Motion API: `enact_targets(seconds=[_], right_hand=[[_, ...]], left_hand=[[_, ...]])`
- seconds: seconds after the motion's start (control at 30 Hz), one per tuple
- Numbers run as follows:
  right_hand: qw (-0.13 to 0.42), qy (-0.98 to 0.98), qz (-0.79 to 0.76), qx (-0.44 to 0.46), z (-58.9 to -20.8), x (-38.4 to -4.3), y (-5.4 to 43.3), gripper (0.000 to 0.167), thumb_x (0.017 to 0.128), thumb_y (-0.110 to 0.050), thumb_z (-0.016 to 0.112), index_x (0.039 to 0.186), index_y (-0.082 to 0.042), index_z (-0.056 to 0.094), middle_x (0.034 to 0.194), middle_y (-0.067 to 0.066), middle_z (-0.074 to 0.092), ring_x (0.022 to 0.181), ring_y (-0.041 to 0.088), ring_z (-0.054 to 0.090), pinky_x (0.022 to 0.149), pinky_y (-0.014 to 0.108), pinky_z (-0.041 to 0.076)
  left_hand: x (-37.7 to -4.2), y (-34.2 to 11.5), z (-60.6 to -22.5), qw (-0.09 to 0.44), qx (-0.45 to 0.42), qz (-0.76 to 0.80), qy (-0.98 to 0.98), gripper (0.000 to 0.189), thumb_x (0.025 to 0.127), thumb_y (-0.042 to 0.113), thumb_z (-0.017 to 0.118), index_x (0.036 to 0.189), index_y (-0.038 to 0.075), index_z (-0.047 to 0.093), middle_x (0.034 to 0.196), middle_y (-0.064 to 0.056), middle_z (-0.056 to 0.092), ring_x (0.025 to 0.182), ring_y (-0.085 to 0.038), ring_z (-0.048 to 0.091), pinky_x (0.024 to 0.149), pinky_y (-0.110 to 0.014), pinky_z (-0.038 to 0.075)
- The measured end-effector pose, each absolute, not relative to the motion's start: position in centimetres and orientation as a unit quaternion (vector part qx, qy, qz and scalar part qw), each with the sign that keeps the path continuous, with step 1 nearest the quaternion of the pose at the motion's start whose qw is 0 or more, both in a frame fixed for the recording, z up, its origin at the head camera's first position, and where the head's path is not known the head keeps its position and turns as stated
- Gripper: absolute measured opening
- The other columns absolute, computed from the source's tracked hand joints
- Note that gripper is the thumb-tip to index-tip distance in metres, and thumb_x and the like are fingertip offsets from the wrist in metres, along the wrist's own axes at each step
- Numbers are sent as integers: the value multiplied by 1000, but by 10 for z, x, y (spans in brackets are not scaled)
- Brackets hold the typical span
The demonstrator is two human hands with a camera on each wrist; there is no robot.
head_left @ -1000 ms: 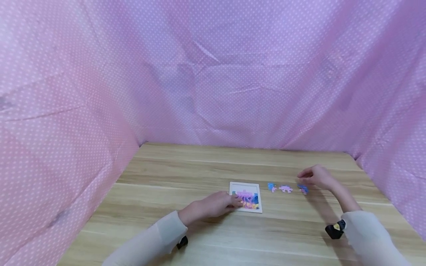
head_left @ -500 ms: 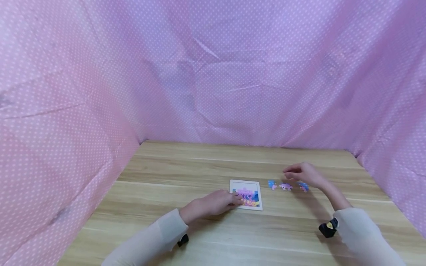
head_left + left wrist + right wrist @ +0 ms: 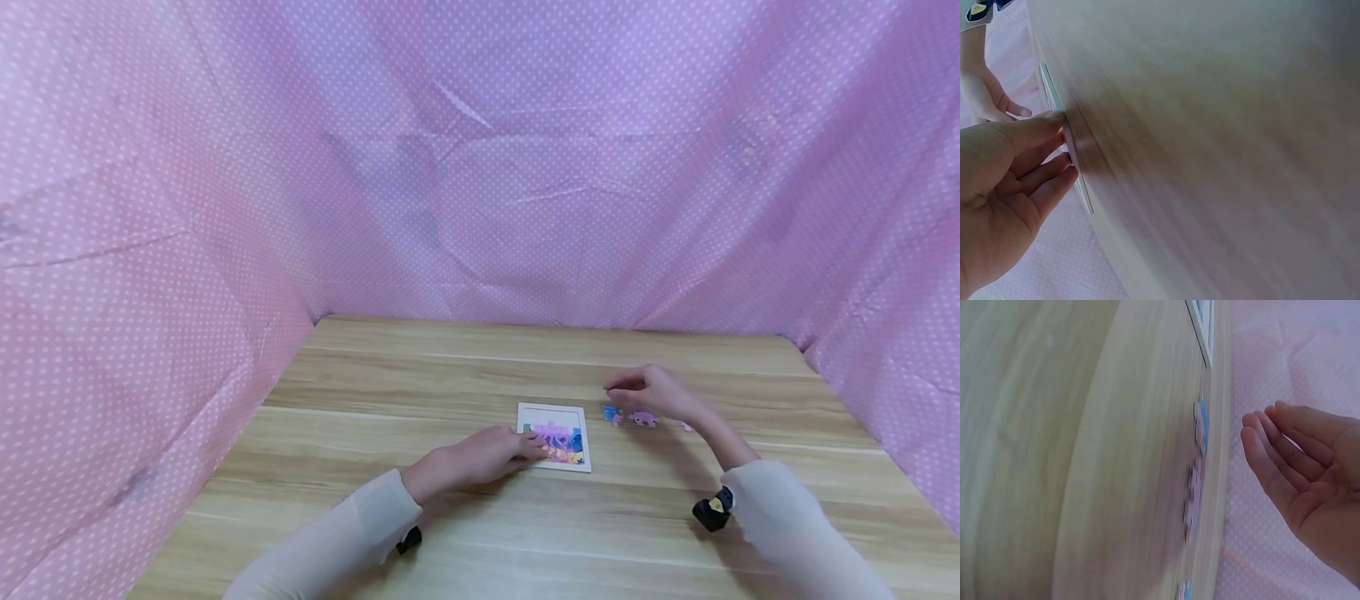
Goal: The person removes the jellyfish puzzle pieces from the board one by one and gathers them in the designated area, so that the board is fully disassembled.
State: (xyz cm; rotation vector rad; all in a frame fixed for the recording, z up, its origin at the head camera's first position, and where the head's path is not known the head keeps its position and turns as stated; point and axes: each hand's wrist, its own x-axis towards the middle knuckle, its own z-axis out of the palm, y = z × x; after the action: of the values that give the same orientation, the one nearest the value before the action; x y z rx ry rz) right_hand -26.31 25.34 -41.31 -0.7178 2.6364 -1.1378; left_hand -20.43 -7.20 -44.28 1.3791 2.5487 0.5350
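Observation:
A square jigsaw puzzle board (image 3: 552, 411) with a white rim lies on the table, its lower part filled with a pink, blue and yellow picture. My left hand (image 3: 486, 457) rests at its near left corner, fingers extended onto the picture; in the left wrist view the thumb (image 3: 1047, 122) touches the board's edge. My right hand (image 3: 660, 392) hovers over the loose pieces, fingers slightly bent and holding nothing. Below its fingertips lies a blue-and-pink puzzle piece (image 3: 611, 414). Right of that is a pink puzzle piece (image 3: 643, 419). Another puzzle piece (image 3: 686, 426) is partly hidden by the right forearm.
The wooden table (image 3: 420, 375) is enclosed by pink dotted cloth (image 3: 480, 208) at the back and sides. Black devices are strapped at both wrists, below the pale sleeves (image 3: 375, 517).
My right hand has moved left, from above the rightmost loose piece to above the leftmost one. The left hand has stayed on the board, and the pieces lie as before.

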Motion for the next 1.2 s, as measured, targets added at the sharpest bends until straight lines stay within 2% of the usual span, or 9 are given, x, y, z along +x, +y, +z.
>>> enact_targets(seconds=[0.13, 0.27, 0.4, 0.57, 0.77, 0.97, 1.1, 1.17, 1.2], right_hand=[[138, 866, -413, -244, -415, -263, 241, 30, 98, -16, 67, 119, 6, 68, 100, 18, 73, 78, 28, 68, 58, 27, 55], [167, 856, -411, -264, -419, -262, 228, 26, 97, -13, 68, 117, 4, 70, 96, 17, 73, 66, 26, 62, 49, 27, 48], [159, 854, -390, -304, -425, -263, 218, 24, 96, -10, 68, 115, 4, 71, 107, 15, 73, 84, 20, 66, 65, 25, 54], [170, 842, -389, -332, -431, -263, 209, 24, 94, -5, 70, 112, 9, 70, 107, 18, 72, 97, 26, 69, 78, 24, 56], [181, 838, -389, -338, -433, -260, 203, 21, 89, 2, 72, 108, 12, 69, 100, 17, 72, 90, 22, 69, 78, 24, 57], [178, 848, -374, -330, -430, -255, 198, 21, 85, 3, 76, 104, 9, 71, 93, 12, 72, 83, 16, 65, 74, 23, 56], [168, 856, -359, -331, -435, -254, 194, 21, 80, 2, 81, 99, 5, 72, 85, 6, 69, 78, 11, 61, 70, 22, 54], [162, 858, -349, -339, -438, -255, 192, 22, 78, 1, 83, 97, 3, 71, 82, 3, 67, 76, 9, 59, 68, 22, 53], [161, 860, -345, -340, -439, -255, 191, 22, 78, 0, 84, 96, 2, 71, 82, 2, 66, 75, 8, 59, 68, 22, 53]], left_hand=[[-205, -72, -444, 95, 468, 180, 860, 33, 105, 11, 52, 136, 10, 63, 140, -2, 57, 135, -17, 48, 112, -28, 36], [-205, -73, -445, 94, 469, 180, 859, 33, 105, 11, 52, 136, 11, 63, 139, -2, 57, 135, -16, 48, 112, -27, 36], [-207, -73, -446, 94, 471, 179, 859, 33, 105, 11, 52, 136, 10, 63, 140, -3, 56, 134, -16, 48, 111, -27, 36], [-208, -73, -446, 98, 470, 181, 859, 33, 105, 11, 52, 136, 11, 63, 140, -2, 56, 134, -14, 48, 111, -25, 37], [-208, -70, -443, 95, 465, 177, 862, 32, 104, 9, 54, 134, 11, 65, 137, -2, 58, 131, -12, 50, 108, -23, 39], [-208, -69, -438, 100, 462, 179, 863, 30, 104, 8, 56, 131, 10, 67, 135, -2, 60, 116, 1, 57, 101, -18, 44], [-207, -69, -439, 103, 463, 190, 859, 30, 104, 9, 56, 131, 10, 68, 129, -3, 66, 97, 6, 59, 91, -12, 45], [-207, -69, -439, 103, 464, 191, 859, 30, 104, 9, 56, 131, 10, 68, 125, -4, 69, 81, 5, 52, 81, -11, 45], [-207, -70, -439, 100, 466, 189, 858, 30, 104, 9, 56, 131, 10, 68, 125, -4, 69, 82, 5, 53, 82, -11, 45]])
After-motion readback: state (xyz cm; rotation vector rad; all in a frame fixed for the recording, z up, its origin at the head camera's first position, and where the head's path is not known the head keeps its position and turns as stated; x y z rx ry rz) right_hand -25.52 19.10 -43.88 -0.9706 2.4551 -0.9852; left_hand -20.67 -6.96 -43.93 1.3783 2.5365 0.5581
